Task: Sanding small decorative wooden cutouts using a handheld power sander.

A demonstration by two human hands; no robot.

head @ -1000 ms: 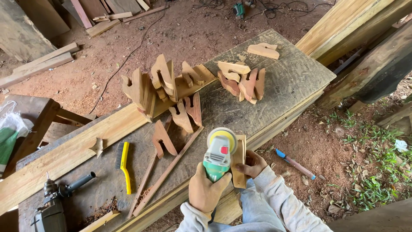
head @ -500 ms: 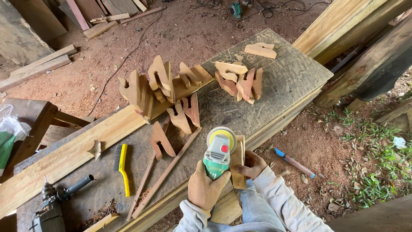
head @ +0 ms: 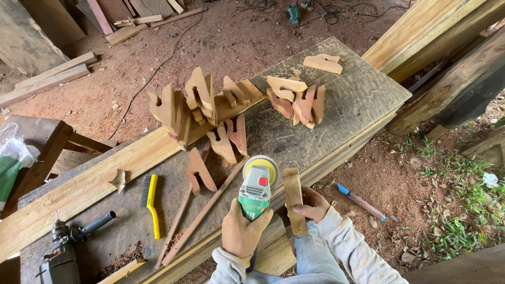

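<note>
Down at the near edge of the workbench (head: 336,105), the gloved left hand (head: 241,231) was wrapped tight around a green angle grinder (head: 255,190), its disc lying just beside a flat wooden piece (head: 294,199) that the bare right hand (head: 311,204) clasped. Farther out lay a yellow wire brush (head: 150,199), a power drill (head: 66,248) and heaps of cut wooden shapes (head: 200,105).
</note>
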